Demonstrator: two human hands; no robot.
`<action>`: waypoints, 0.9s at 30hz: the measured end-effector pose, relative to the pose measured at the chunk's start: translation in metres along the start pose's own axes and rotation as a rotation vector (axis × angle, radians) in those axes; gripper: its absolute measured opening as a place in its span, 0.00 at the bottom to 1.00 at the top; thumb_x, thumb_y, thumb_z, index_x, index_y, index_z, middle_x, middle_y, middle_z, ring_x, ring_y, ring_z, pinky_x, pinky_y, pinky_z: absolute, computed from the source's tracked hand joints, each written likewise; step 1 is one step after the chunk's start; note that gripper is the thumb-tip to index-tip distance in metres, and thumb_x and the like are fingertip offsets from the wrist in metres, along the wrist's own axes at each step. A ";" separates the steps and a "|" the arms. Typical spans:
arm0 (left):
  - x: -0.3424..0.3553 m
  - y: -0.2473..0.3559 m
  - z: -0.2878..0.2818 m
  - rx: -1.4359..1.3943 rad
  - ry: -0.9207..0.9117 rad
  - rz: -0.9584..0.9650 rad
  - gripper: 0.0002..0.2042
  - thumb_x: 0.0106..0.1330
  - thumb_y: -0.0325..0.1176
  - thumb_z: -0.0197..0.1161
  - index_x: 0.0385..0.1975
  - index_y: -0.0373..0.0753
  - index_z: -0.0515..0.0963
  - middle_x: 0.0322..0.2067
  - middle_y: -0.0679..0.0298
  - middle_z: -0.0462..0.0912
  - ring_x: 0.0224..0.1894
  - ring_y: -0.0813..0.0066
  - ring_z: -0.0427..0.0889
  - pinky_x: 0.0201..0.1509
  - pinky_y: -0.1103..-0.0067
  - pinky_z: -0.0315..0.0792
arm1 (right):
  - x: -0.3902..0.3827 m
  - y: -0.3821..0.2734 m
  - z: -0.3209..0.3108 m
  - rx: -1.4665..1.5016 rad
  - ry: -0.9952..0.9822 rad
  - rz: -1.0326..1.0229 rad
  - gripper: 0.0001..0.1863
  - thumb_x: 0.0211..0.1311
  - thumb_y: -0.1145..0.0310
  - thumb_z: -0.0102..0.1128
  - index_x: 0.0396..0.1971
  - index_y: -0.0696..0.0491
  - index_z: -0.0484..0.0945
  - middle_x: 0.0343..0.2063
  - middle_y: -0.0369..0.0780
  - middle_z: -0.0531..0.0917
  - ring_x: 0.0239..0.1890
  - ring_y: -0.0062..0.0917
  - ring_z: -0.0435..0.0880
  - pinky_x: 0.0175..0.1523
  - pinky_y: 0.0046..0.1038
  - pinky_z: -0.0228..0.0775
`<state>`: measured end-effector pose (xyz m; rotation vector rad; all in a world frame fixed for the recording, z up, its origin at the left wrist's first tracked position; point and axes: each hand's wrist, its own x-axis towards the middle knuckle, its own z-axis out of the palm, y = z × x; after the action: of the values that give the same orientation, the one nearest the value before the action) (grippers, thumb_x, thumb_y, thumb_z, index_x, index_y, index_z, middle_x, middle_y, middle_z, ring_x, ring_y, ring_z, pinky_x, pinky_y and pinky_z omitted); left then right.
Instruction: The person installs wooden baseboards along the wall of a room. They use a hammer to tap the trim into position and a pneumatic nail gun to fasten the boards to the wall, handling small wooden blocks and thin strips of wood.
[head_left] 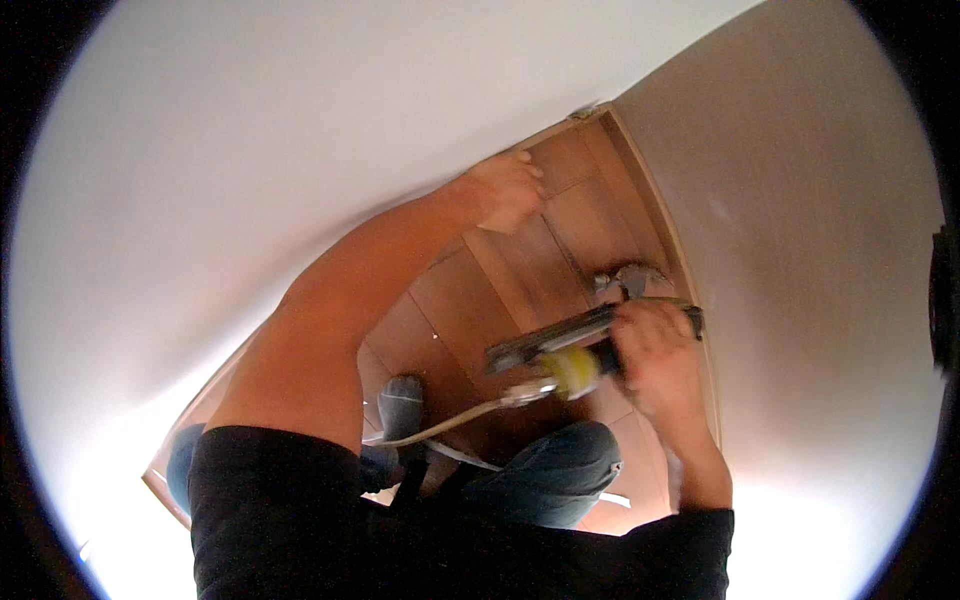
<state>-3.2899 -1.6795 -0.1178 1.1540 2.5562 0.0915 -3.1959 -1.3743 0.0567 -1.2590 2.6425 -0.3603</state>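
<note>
My right hand (655, 355) grips a nail gun (550, 337) by its handle. The gun has a long dark magazine and a yellow, motion-blurred rear end, and its far end lies close to the right-hand baseboard (650, 190). A pale air hose (440, 428) runs from a metal coupling on it toward my legs. Stretched far forward, my left hand (505, 190) rests low by the left wall with its fingers curled. Whatever those fingers hold, if anything, is hidden. Just beyond the gun lies a grey metal tool (630, 280), too blurred to name.
White wall (300, 130) rises on the left and a duller wall (790, 220) on the right, meeting in a narrow corner ahead. Reddish-brown floor planks (450, 290) lie between them. My bent knee (570, 470) and grey-socked foot (402, 402) take up the near floor.
</note>
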 end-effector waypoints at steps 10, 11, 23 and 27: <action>0.016 0.007 0.006 0.034 -0.062 0.056 0.11 0.61 0.43 0.61 0.36 0.49 0.87 0.43 0.69 0.85 0.56 0.65 0.78 0.65 0.59 0.66 | -0.043 -0.009 0.095 0.687 0.775 0.632 0.17 0.62 0.73 0.75 0.46 0.56 0.77 0.48 0.45 0.85 0.52 0.34 0.84 0.60 0.34 0.75; 0.012 0.008 0.004 0.050 -0.108 0.048 0.11 0.62 0.43 0.61 0.36 0.49 0.87 0.42 0.69 0.85 0.56 0.66 0.77 0.66 0.59 0.66 | -0.035 -0.023 0.105 0.866 0.828 0.839 0.18 0.62 0.73 0.75 0.48 0.57 0.77 0.48 0.45 0.84 0.52 0.32 0.83 0.61 0.32 0.75; 0.006 0.004 0.011 -0.016 0.010 0.065 0.12 0.61 0.40 0.58 0.35 0.45 0.87 0.44 0.63 0.87 0.58 0.59 0.80 0.69 0.55 0.65 | 0.081 0.048 0.103 0.719 0.734 0.716 0.14 0.63 0.70 0.76 0.42 0.62 0.82 0.45 0.41 0.86 0.47 0.27 0.82 0.55 0.32 0.75; 0.013 0.005 0.016 -0.034 -0.006 0.072 0.12 0.61 0.41 0.58 0.35 0.46 0.87 0.43 0.62 0.87 0.59 0.58 0.79 0.68 0.54 0.65 | 0.079 0.091 0.149 0.629 0.811 0.608 0.21 0.54 0.59 0.84 0.34 0.59 0.83 0.37 0.44 0.87 0.41 0.29 0.84 0.48 0.33 0.77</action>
<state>-3.2895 -1.6678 -0.1361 1.2320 2.4977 0.1478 -3.2710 -1.4004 -0.1173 -0.0721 2.8897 -1.6794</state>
